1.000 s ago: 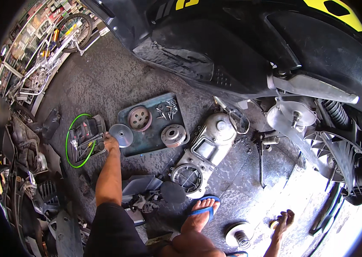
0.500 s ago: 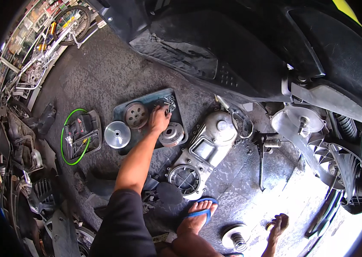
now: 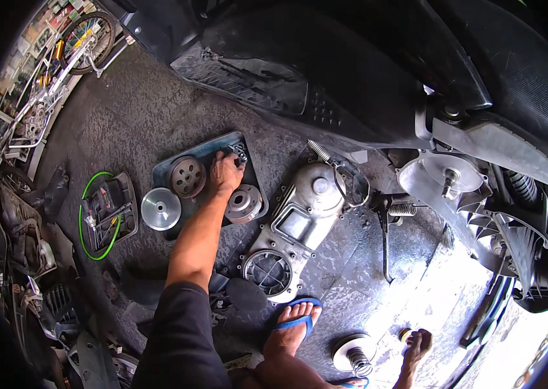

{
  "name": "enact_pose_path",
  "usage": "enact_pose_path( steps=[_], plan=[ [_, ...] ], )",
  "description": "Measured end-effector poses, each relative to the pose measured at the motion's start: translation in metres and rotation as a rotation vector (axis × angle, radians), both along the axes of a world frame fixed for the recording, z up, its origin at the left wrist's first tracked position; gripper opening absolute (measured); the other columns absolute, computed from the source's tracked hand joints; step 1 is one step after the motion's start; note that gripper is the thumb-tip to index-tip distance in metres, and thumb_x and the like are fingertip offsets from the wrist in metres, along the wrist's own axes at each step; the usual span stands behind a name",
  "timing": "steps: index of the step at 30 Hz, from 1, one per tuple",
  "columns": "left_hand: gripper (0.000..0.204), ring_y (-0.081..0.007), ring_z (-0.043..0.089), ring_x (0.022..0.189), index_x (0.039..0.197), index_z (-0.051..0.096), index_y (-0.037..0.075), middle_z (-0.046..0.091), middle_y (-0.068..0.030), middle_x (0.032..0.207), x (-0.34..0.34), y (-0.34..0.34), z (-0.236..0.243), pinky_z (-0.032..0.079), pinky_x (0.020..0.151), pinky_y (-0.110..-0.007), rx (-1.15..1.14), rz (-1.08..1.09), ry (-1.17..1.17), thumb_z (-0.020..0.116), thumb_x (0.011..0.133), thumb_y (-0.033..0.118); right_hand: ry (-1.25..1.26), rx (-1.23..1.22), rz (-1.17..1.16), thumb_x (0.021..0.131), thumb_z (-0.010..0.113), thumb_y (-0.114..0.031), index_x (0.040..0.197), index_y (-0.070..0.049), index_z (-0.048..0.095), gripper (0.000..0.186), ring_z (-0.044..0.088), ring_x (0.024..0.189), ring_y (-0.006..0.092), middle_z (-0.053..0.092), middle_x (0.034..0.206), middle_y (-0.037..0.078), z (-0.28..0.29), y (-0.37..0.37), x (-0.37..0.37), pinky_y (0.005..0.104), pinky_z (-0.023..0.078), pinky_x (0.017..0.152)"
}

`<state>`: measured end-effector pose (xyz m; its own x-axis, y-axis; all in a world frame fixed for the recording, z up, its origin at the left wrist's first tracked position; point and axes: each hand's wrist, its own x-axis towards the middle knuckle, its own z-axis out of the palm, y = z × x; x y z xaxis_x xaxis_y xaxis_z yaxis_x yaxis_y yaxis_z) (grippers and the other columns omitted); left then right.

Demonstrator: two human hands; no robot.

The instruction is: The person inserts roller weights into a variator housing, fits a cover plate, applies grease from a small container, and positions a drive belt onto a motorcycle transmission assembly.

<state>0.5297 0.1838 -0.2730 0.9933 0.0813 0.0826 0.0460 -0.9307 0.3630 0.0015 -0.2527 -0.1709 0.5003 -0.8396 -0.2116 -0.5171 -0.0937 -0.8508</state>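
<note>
My left hand (image 3: 226, 174) reaches into a shallow grey tray (image 3: 256, 146), fingers bent and closed at a small heap of bolts (image 3: 239, 151) in its far right corner. What lies between the fingertips is mostly hidden. Beside this hand in the tray are a brown drum with oval holes (image 3: 187, 177) and a round clutch part (image 3: 243, 204). A shiny metal disc (image 3: 161, 209) sits by the tray's left edge. At the lower right my right hand (image 3: 420, 342) is closed on a small yellow round piece (image 3: 405, 335), held low over the floor.
A silver engine cover (image 3: 306, 214) lies right of the tray. A pulley with a coil spring (image 3: 355, 354) stands near my foot. A tool case (image 3: 113, 211) with a green hoop (image 3: 82, 227) lies left. The scooter's black body (image 3: 351, 58) overhangs the far side, its pulley face (image 3: 442, 175) exposed.
The view has shifted slightly, so most things sit further left. My left hand stays at the bolts, its fingers more tucked. My right hand has turned, and the yellow piece shows more clearly.
</note>
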Motion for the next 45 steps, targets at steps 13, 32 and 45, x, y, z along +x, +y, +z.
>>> enact_pose_path(
  steps=[13,32,45],
  plan=[
    [0.034,-0.0336,0.053,0.111,0.105,0.069,0.016,0.055,-0.0133,0.116,0.014,-0.005,0.000,0.044,0.095,-0.044,0.085,0.026,0.150,0.076,0.073,0.026,-0.038,-0.028,0.034,0.091,0.055,-0.020,0.094,-0.004,0.057,0.017,0.051,0.058,0.0092,0.059,0.074,0.003,-0.013,-0.003,-0.006,0.0230,0.040,0.053],
    [0.013,-0.0078,0.051,0.059,0.084,0.063,0.001,0.057,-0.0013,0.065,-0.100,-0.093,0.088,0.043,0.055,-0.027,-0.930,0.098,-0.231,0.059,0.090,0.012,-0.027,0.071,-0.031,0.090,0.056,-0.009,0.088,-0.001,0.059,0.008,0.058,0.065,0.0127,0.064,0.076,0.007,-0.004,0.019,0.006,0.0250,0.047,0.060],
    [0.033,-0.0090,0.041,0.051,0.070,0.053,0.005,0.045,0.0012,0.055,-0.158,-0.344,0.186,0.034,0.046,-0.028,-1.250,-0.345,-0.146,0.064,0.091,0.028,-0.083,0.159,-0.007,0.091,0.052,-0.009,0.094,0.004,0.057,0.014,0.063,0.070,0.0167,0.065,0.080,0.012,0.002,0.059,0.014,0.0280,0.052,0.064]
  ],
)
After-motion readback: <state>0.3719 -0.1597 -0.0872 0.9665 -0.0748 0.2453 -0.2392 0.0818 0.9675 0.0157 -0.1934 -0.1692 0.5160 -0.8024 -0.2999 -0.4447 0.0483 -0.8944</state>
